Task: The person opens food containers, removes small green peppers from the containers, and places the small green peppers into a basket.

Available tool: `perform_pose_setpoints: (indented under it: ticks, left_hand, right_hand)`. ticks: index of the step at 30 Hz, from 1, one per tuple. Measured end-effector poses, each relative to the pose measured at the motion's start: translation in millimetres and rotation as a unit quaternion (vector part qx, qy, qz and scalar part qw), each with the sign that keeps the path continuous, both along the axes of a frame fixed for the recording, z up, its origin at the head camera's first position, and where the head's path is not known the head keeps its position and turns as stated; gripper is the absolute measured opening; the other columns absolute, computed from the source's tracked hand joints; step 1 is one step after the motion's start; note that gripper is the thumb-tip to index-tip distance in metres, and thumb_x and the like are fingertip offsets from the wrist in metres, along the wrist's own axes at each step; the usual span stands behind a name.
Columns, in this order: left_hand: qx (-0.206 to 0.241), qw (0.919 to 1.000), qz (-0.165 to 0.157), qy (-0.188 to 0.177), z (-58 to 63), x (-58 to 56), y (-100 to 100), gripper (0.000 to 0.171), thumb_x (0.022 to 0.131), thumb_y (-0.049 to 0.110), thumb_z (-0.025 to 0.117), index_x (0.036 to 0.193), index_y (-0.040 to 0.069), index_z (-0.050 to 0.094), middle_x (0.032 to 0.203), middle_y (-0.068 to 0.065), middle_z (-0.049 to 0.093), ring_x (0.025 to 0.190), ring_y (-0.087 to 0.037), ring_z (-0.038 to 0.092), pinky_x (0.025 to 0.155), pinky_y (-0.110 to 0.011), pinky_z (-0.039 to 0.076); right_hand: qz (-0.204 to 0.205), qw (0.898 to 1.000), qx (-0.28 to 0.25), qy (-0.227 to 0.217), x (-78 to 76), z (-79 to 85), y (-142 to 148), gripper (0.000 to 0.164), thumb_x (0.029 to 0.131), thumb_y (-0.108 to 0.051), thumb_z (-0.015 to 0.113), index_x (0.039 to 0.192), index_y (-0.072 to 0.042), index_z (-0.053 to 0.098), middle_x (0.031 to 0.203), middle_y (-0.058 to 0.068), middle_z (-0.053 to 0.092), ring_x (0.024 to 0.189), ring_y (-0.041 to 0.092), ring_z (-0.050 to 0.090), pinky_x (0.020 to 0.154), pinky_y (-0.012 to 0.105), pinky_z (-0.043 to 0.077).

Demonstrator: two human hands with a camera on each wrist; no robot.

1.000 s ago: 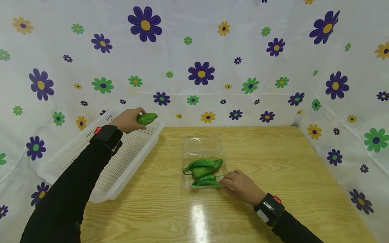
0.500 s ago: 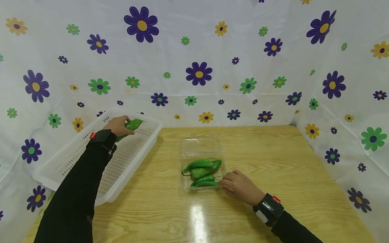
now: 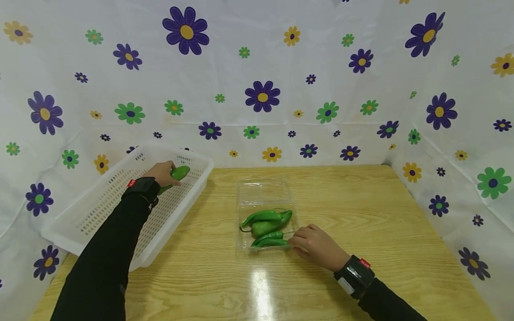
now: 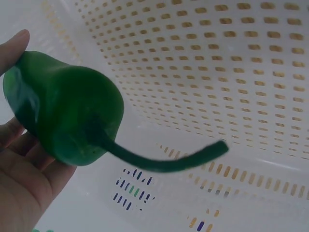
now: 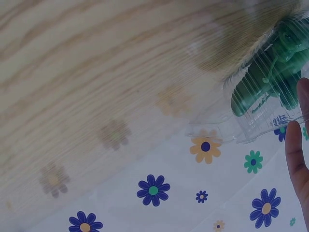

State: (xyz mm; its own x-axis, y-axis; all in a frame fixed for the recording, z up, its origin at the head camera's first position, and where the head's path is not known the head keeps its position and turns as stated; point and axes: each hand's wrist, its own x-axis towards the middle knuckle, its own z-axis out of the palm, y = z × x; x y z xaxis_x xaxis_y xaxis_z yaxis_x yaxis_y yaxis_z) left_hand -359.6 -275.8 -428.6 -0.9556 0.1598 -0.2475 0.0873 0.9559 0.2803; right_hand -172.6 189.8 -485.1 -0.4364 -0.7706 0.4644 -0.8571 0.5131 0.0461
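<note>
My left hand point(image 3: 162, 173) grips a green pepper point(image 3: 180, 172) inside the white plastic basket point(image 3: 140, 263). Up close in the left wrist view, the pepper point(image 4: 63, 106) is plump and glossy with a long curved stem, the thumb on one side and the fingers beneath. My right hand point(image 3: 319, 247) pinches the near right corner of a clear plastic clamshell box point(image 3: 249, 203), its lid laid open at the back. Several green peppers point(image 3: 267, 227) lie in that box. The right wrist view shows thumb and a finger point(image 5: 294, 145) on either side of the box's edge.
The slotted basket slants across the left of the wooden table point(image 3: 341, 196). A white flowered cloth point(image 3: 225, 67) rises behind the table and along both sides. The tabletop extends between basket and box and to the right.
My left hand has moved left and down into the basket with the pepper, then slightly right. The right hand and the box have stayed in place.
</note>
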Motion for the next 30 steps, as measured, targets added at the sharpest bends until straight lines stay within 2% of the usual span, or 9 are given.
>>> perform_pose_setpoints:
  ticks: [5,11,20,26,30]
  left_hand:
    - [-0.003,0.9998,-0.02,-0.006,-7.6,-0.2,1,0.064,0.077,0.034,0.075,0.114,-0.01,0.047,0.096,-0.022,0.059,0.077,-0.026,0.051,0.066,-0.035,0.044]
    - [0.008,0.9989,-0.044,-0.013,-11.4,2.0,7,0.061,0.078,0.033,0.074,0.113,-0.009,0.046,0.092,-0.019,0.056,0.076,-0.025,0.05,0.066,-0.034,0.042]
    - [-0.002,0.9971,-0.073,-0.021,-26.4,1.9,14,0.057,0.082,0.026,0.071,0.117,-0.01,0.044,0.099,-0.022,0.057,0.082,-0.027,0.052,0.071,-0.037,0.042]
    - [-0.001,0.9956,-0.091,-0.022,-32.0,0.6,16,0.057,0.082,0.023,0.069,0.119,-0.012,0.044,0.105,-0.026,0.057,0.088,-0.031,0.055,0.076,-0.041,0.045]
    - [-0.003,0.9957,-0.089,-0.026,-34.8,0.5,18,0.056,0.081,0.021,0.07,0.119,-0.01,0.044,0.106,-0.025,0.057,0.09,-0.031,0.055,0.077,-0.042,0.044]
  right_hand:
    - [0.004,1.0,-0.002,0.005,-0.7,-0.8,1,0.026,0.069,-0.014,0.082,0.091,-0.015,0.069,0.083,-0.006,0.065,0.079,0.008,0.061,0.072,0.027,0.046]
    - [0.003,1.0,0.0,0.004,-0.3,0.1,1,0.025,0.069,-0.014,0.082,0.09,-0.016,0.069,0.083,-0.006,0.065,0.079,0.008,0.061,0.071,0.026,0.046]
    - [0.004,1.0,0.006,0.005,-1.8,-0.9,2,0.025,0.07,-0.014,0.082,0.091,-0.016,0.069,0.084,-0.006,0.065,0.08,0.008,0.061,0.072,0.026,0.046]
    - [0.005,1.0,0.002,0.004,-0.9,0.3,3,0.025,0.069,-0.015,0.082,0.091,-0.016,0.069,0.083,-0.006,0.065,0.079,0.008,0.06,0.072,0.026,0.046]
    - [0.005,1.0,0.003,0.004,-1.0,1.1,4,0.025,0.069,-0.014,0.082,0.09,-0.015,0.069,0.083,-0.006,0.065,0.079,0.008,0.06,0.072,0.026,0.046]
